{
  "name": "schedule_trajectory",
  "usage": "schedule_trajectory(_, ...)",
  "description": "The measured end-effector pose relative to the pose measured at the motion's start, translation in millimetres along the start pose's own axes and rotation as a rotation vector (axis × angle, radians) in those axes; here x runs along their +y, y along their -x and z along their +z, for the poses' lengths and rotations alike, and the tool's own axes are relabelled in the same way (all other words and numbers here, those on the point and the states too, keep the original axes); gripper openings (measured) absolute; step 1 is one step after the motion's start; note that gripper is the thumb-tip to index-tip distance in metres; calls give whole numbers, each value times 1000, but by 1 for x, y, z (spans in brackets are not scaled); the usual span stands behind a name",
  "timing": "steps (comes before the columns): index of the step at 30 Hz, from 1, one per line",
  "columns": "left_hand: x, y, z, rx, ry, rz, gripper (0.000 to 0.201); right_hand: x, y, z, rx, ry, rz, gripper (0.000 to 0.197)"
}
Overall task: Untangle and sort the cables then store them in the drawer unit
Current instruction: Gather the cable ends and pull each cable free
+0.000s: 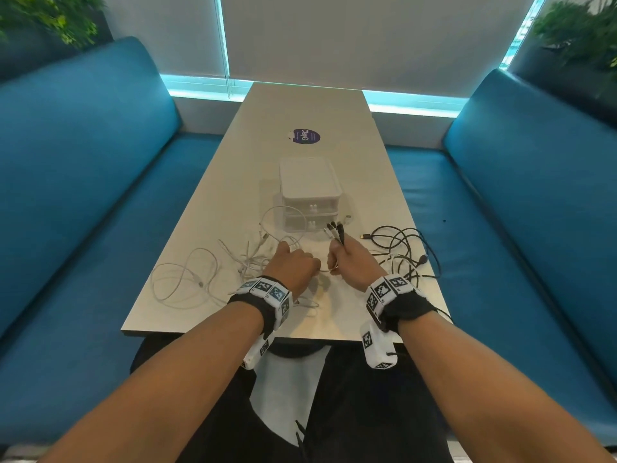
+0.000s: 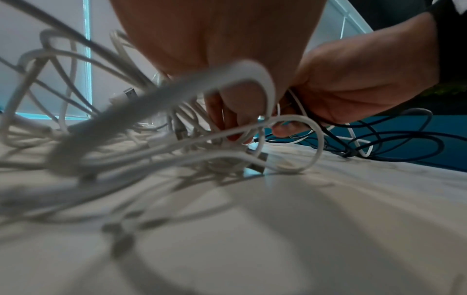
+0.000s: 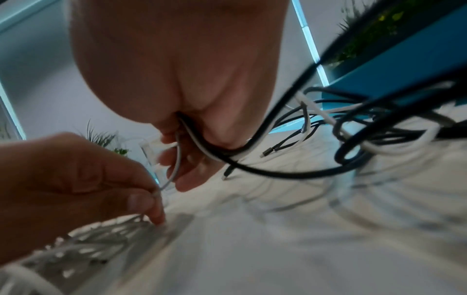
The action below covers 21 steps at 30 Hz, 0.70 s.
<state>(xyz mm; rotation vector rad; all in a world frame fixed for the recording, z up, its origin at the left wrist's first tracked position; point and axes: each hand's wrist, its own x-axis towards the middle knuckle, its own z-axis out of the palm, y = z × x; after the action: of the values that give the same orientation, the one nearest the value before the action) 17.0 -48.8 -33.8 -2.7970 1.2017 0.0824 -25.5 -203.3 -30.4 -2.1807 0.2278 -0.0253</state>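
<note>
A tangle of white cables (image 1: 200, 272) sprawls over the near left of the table (image 1: 300, 111). Black cables (image 1: 404, 245) mixed with a white one lie at the near right. My right hand (image 1: 347, 259) grips a bundle of black and white cable ends (image 1: 335, 230), their plugs sticking up toward the drawer unit (image 1: 310, 195). My left hand (image 1: 295, 265) pinches a thin white cable (image 3: 174, 169) that runs into the right hand. In the left wrist view its fingers (image 2: 235, 119) sit among white loops (image 2: 252, 79). The clear white drawer unit has both drawers closed.
Blue bench seats (image 1: 83, 195) flank the table on both sides. A round purple sticker (image 1: 305, 137) lies on the table beyond the drawer unit. Potted plants (image 1: 581, 35) stand in the far corners. The table's near edge is just ahead of my wrists.
</note>
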Motion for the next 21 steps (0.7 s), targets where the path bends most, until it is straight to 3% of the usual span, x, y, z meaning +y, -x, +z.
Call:
schedule_trajectory(9,8,-4,4,71,154,38,19,-21,3,6,61,-62,-46,25)
schedule_trajectory(12,8,-2,2,103,34,99,20,-18,6,7,24,86,-80,23)
schedule_trajectory(15,-4,1,2,89,-83,101,19,-3,6,-2,-14,399,-142,23)
schedule_trajectory(18,-27,3,1,38,-69,29,20,19,8,-25,15,599,-34,27)
schedule_trajectory(21,-38,3,-4,30,-17,-23,24,26,10,-40,80,608,95,30)
